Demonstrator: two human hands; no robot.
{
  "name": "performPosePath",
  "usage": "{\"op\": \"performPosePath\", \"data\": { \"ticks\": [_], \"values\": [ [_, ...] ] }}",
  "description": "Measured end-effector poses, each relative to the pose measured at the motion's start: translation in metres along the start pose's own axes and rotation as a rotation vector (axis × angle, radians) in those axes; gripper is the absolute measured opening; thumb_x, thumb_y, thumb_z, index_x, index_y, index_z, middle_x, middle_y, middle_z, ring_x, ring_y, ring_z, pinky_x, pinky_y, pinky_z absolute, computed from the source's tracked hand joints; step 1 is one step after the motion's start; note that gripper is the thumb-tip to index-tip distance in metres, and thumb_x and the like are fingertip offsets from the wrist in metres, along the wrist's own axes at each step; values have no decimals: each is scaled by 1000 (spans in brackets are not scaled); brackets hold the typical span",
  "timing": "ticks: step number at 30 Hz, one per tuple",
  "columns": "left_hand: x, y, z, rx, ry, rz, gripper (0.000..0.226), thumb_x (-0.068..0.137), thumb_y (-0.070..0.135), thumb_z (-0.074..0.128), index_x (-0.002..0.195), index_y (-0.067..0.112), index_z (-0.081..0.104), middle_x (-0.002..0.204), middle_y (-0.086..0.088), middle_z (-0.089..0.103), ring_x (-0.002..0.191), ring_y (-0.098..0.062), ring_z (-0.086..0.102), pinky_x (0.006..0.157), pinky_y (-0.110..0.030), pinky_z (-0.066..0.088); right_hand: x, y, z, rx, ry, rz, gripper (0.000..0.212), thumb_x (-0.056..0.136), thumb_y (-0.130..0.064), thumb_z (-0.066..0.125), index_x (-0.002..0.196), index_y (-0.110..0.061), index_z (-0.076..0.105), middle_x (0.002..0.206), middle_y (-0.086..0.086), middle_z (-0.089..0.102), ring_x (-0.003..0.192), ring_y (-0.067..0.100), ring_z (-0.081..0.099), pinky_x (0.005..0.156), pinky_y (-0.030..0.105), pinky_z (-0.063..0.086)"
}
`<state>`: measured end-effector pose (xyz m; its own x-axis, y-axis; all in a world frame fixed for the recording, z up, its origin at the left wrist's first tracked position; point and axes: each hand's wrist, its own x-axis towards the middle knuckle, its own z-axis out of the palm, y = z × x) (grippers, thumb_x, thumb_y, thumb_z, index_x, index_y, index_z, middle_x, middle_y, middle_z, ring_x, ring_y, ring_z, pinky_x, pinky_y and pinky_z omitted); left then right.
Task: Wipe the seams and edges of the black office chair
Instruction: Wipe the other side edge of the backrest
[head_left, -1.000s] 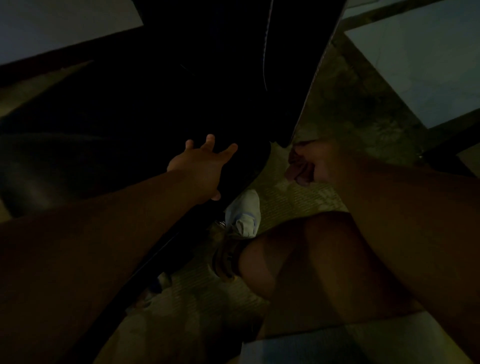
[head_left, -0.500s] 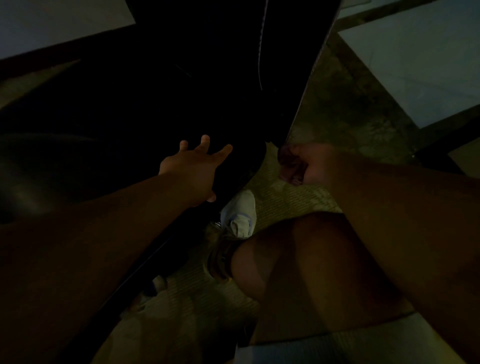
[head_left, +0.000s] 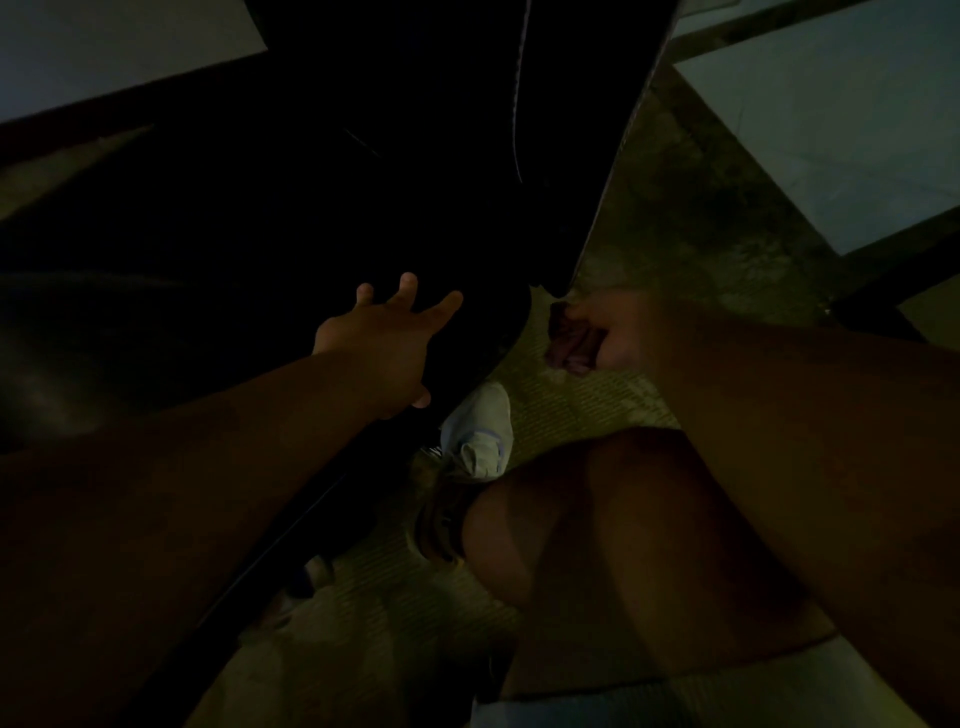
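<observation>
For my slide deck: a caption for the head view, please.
Left hand spread on the black office chair; right hand grips a crumpled cloth at its edge.

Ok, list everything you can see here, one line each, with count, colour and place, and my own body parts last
black padded office chair: one, black, fills upper left and centre.
crumpled dark reddish cloth: one, at the chair's lower right edge, gripped.
mottled greenish floor: right and bottom.
pale rectangular panels: two, bluish white, top corners.
white shoe: one, below the chair edge.
bare knee: one, lower centre.
left hand: fingers spread, resting on the chair.
right hand: curled round the cloth.
</observation>
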<state>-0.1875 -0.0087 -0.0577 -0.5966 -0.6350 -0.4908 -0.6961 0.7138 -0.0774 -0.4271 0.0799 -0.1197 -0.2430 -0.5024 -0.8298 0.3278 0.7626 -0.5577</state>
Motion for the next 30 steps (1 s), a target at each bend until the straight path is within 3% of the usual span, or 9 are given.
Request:
{"op": "performPosePath", "data": {
  "ticks": [2, 9, 13, 18, 20, 22, 24, 27, 30],
  "values": [
    [-1, 0, -1, -3, -4, -1, 122, 81, 40, 82, 156, 48, -13, 169, 0, -16, 154, -42, -3, 104, -62, 45, 2, 0, 0, -82, 50, -8, 34, 103, -23, 39, 84, 0, 55, 70, 15, 62, 54, 23, 60, 44, 27, 49],
    [-2, 0, -2, -10, -11, -6, 120, 83, 41, 81, 155, 49, -15, 168, 1, -18, 154, -40, -4, 104, -61, 45, 10, -6, 0, -107, 156, -7, 34, 102, -22, 36, 79, -4, 53, 70, 12, 57, 58, 22, 52, 52, 32, 39],
    [-2, 1, 0, -2, -8, -2, 121, 83, 40, 81, 155, 49, -15, 168, 1, -18, 155, -40, -4, 104, -61, 45, 11, -4, -2, 95, -107, 99, 45, 107, -27, 23, 67, -16, 40, 47, -1, 43, 39, 5, 35, 34, 17, 32],
    [-1, -1, 0, 8, -3, 1, 121, 83, 43, 81, 155, 49, -16, 168, 1, -18, 155, -39, -4, 104, -59, 46, 8, -4, -5, -125, 131, -14, 31, 103, -24, 37, 83, -6, 52, 74, 12, 58, 60, 22, 54, 48, 32, 44],
    [-2, -2, -1, 13, -9, 6, 120, 83, 44, 80, 155, 49, -16, 168, 2, -18, 155, -39, -3, 103, -59, 46, 6, -4, -13, -27, 82, 10, 31, 104, -23, 35, 81, -9, 49, 69, 10, 56, 56, 20, 53, 38, 27, 45],
    [-2, -3, -1, 21, -13, 12, 120, 83, 45, 80, 154, 49, -16, 168, 2, -18, 155, -39, -2, 104, -60, 46, -4, -8, -16, 171, -62, 64, 31, 102, -18, 37, 71, -16, 42, 51, 2, 46, 40, 14, 45, 27, 15, 33],
    [-2, -3, -2, 20, -14, 11, 120, 82, 45, 80, 154, 50, -16, 168, 2, -17, 155, -39, -2, 104, -61, 45, -12, -13, -17, 130, -116, 22, 28, 94, -13, 50, 66, -14, 44, 52, 2, 44, 41, 12, 45, 41, 8, 25],
    [0, -2, -1, 24, -11, 4, 121, 81, 45, 81, 154, 50, -16, 168, 2, -17, 155, -39, -1, 103, -61, 46, -15, -16, -20, -141, 57, -54, 33, 103, -22, 39, 77, -4, 50, 76, 15, 54, 65, 25, 52, 62, 30, 41],
    [1, -2, 1, 18, 3, 8, 122, 81, 45, 81, 153, 51, -16, 168, 2, -17, 155, -39, -2, 103, -61, 46, -10, -5, -15, -229, 155, -88, 39, 104, -24, 37, 83, 3, 56, 78, 19, 60, 67, 29, 56, 62, 38, 43]
  ]
}}
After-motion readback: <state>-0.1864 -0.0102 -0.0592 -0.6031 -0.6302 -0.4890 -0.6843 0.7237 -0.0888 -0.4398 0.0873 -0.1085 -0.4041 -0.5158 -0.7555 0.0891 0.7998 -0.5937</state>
